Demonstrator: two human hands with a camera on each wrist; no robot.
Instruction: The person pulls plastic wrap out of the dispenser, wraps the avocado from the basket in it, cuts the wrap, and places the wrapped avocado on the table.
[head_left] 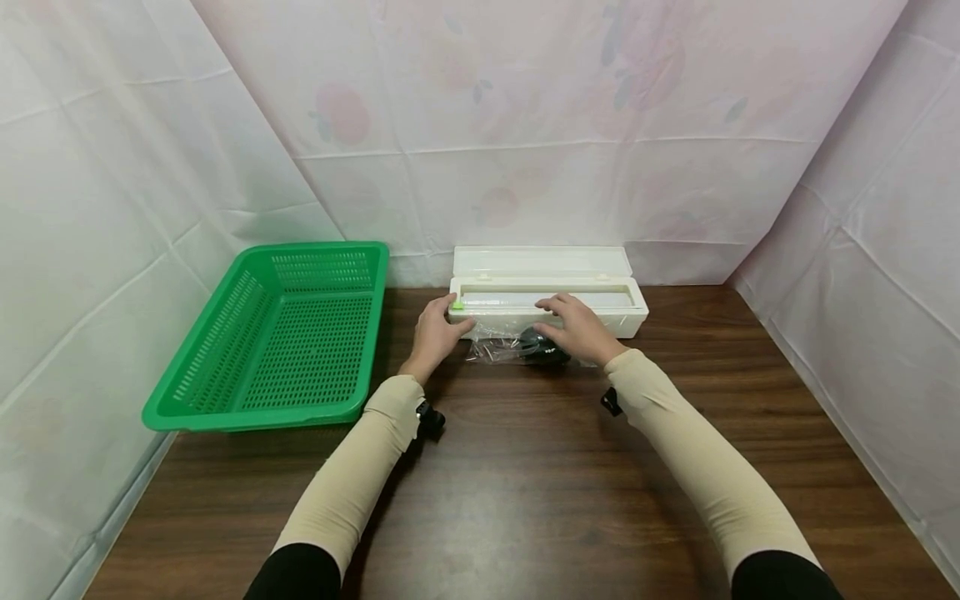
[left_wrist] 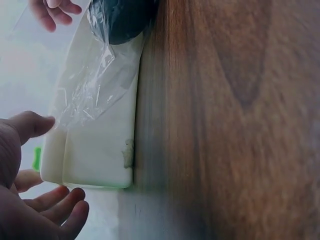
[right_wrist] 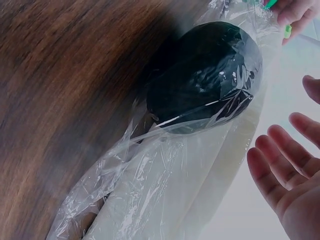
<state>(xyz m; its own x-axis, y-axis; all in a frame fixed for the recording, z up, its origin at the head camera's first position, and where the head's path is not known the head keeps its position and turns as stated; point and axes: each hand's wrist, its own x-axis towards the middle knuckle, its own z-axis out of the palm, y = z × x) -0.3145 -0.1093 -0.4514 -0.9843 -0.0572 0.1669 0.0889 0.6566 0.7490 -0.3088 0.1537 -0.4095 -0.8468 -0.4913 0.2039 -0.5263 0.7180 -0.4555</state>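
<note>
A white cling film dispenser [head_left: 550, 312] stands on the table with its lid [head_left: 542, 262] raised. Clear film [head_left: 491, 348] hangs from its front and covers a dark, glossy oval object [head_left: 542, 346], also large in the right wrist view [right_wrist: 205, 75]; its kind is unclear. My left hand [head_left: 437, 335] is at the dispenser's left end, near the green slider [head_left: 457, 306], thumb and fingers spread about the corner; firm contact is unclear. Above the film and the oval object hovers my right hand [head_left: 583, 329], its fingers apart and holding nothing, as the right wrist view shows.
To the left sits a green perforated plastic basket [head_left: 262, 419], partly past the table's left edge. White patterned cloth [head_left: 525, 192] hangs behind and along both sides. The dark wooden tabletop [head_left: 525, 500] extends in front of the dispenser.
</note>
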